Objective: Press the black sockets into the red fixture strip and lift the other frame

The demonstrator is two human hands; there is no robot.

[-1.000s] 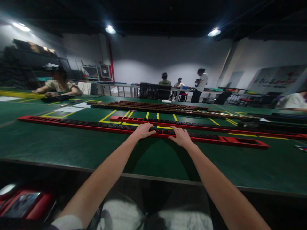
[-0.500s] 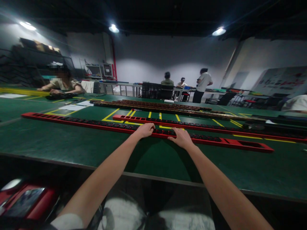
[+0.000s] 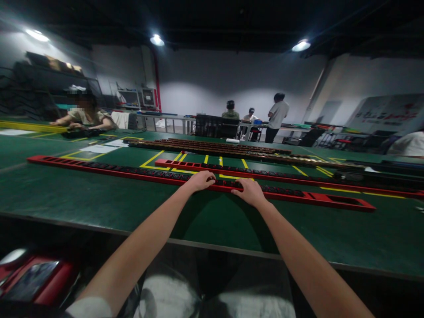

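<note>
A long red frame point(image 3: 331, 201) lies across the green table in front of me, with black square pieces point(image 3: 139, 170) filling much of its length. My left hand point(image 3: 200, 180) is at its middle, fingers curled down onto the row of black pieces. Whatever those fingertips hold is too small to make out. Just to the right, my right hand point(image 3: 249, 192) grips the same frame, thumb at the near edge and fingers bent over the top. A short stretch of frame shows between the hands. Behind it lies a second red frame point(image 3: 311, 179), also carrying black pieces.
Several long brown strips point(image 3: 205, 147) lie farther back on the green table point(image 3: 99, 194), which has yellow tape lines. White papers point(image 3: 96, 149) are at the left. A co-worker point(image 3: 84, 117) sits at the far left; other people are by the back wall.
My hands stay at nearly the same place on the front frame, with only slight finger movement. A standing person at the back has shifted a little to the left.
</note>
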